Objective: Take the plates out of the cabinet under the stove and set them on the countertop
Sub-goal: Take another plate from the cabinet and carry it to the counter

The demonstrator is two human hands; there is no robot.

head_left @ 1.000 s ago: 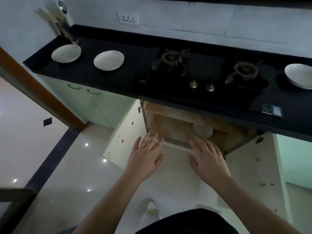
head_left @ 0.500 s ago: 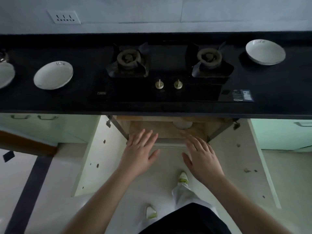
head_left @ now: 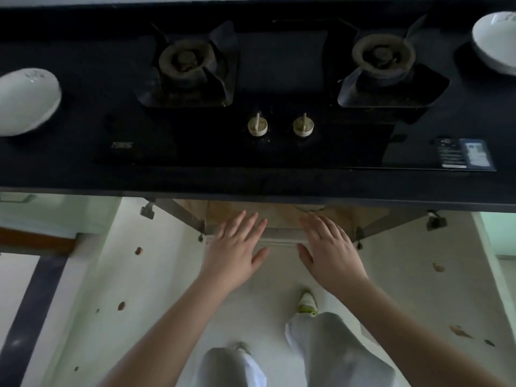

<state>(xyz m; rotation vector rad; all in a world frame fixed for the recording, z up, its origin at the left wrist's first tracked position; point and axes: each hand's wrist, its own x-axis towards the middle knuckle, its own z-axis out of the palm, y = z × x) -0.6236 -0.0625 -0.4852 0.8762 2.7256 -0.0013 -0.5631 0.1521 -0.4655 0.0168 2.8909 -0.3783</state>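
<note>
Bare hands flat, spread (palms down)

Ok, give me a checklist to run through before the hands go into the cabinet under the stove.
1. Cabinet doors swung open: ok, the left door and right door both stand wide.
2. Hands free: ok, the left hand and right hand are open and hold nothing.
3. Plate left inside: cannot tell, the countertop edge hides most of the shelf.
4. Landing space on the countertop: ok, bare surface lies between the left plate and the stove.
5. Burners off: ok, no flame shows on either.
6. Footing: ok, the foot stands on bare floor.
</note>
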